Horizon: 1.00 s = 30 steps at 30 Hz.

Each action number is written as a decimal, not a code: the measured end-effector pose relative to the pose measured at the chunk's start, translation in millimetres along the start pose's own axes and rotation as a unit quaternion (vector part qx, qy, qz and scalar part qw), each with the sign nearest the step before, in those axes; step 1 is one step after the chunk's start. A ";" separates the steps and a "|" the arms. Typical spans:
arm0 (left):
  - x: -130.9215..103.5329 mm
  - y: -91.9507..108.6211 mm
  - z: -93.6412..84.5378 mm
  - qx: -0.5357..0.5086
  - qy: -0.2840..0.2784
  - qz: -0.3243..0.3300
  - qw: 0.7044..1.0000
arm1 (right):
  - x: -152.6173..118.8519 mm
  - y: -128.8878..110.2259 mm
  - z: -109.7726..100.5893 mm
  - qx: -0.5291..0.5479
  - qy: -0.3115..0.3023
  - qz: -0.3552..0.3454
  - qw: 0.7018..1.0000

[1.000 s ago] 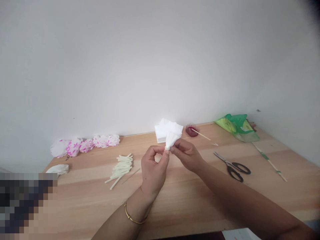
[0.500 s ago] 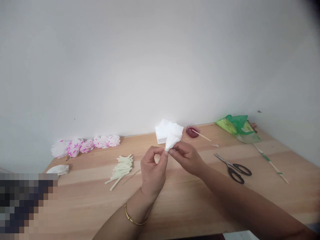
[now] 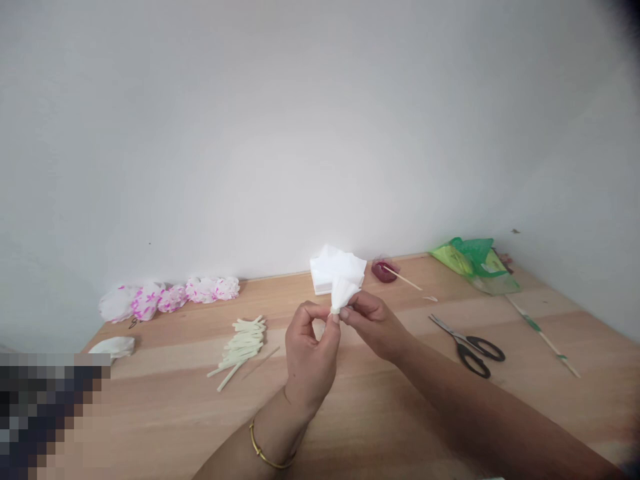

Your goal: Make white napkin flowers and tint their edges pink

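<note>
A small white tissue point(image 3: 344, 293), gathered at its base and fanned out above, is held over the middle of the table. My left hand point(image 3: 313, 350) pinches the gathered base between thumb and forefinger. From the other side, the thumb and fingers of my right hand point(image 3: 373, 323) close on the same tissue near its base. Behind it lies a stack of white tissues point(image 3: 335, 265). What binds the base, if anything, is too small to make out.
Left of my hands lies a pile of pale sticks point(image 3: 243, 347), with pink-and-white paper flowers point(image 3: 173, 297) farther back. Black-handled scissors point(image 3: 470, 347), a dark red bundle point(image 3: 384, 271), a green plastic bag point(image 3: 475, 260) and a green-banded stick point(image 3: 545, 333) lie to the right.
The gathered tissue has turned more upright, showing its pleats and narrow base. Both hands stay pinched on it and sit slightly lower in view.
</note>
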<state>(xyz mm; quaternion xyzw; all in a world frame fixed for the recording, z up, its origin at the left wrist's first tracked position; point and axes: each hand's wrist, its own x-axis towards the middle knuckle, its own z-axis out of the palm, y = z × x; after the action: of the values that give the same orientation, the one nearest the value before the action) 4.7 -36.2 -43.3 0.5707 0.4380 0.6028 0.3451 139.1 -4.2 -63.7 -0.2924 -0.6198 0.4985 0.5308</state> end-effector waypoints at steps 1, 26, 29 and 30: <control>-1.4 1.1 0.3 0.017 0.002 0.019 1.000 | -0.2 2.3 -0.4 0.029 -0.006 0.013 0.999; 21.7 -3.6 -8.7 -0.087 -0.211 -0.021 0.973 | 3.8 14.1 -19.7 0.294 -0.154 0.159 0.930; 22.9 -7.8 -8.5 -0.108 -0.222 -0.047 0.968 | 3.9 14.8 -21.3 0.295 -0.165 0.160 0.927; 23.2 -8.6 -8.9 -0.108 -0.229 -0.054 0.966 | 3.9 15.0 -21.7 0.296 -0.168 0.160 0.927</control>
<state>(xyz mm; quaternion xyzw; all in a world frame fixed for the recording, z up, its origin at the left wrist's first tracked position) -7.4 -12.9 -42.0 0.6288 0.3097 0.4799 0.5277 156.2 11.0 -77.5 -0.1296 -0.4693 0.7795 0.3941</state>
